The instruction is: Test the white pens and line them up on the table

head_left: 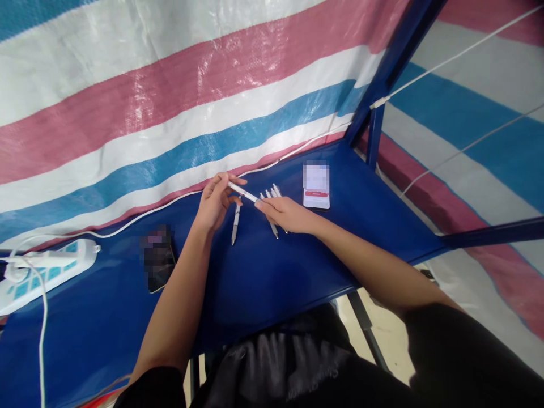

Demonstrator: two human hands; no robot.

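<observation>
A white pen (pixel 243 192) is held between my two hands above the blue table (pixel 272 277). My left hand (pixel 216 201) pinches its upper left end with thumb and fingers. At the pen's other end, the fingers of my right hand (pixel 283 212) are closed around it. Below my left hand, one white and grey pen (pixel 236 224) lies apart on the table. Several similar pens (pixel 272 226) lie side by side, partly hidden under my right hand.
A phone with a lit screen (pixel 317 195) lies right of the pens. Left of my left forearm is a dark phone (pixel 159 260). A white power strip (pixel 55 272) with cables sits at far left. Striped sheeting (pixel 191 85) hangs behind; a blue frame post (pixel 376 124) stands at right.
</observation>
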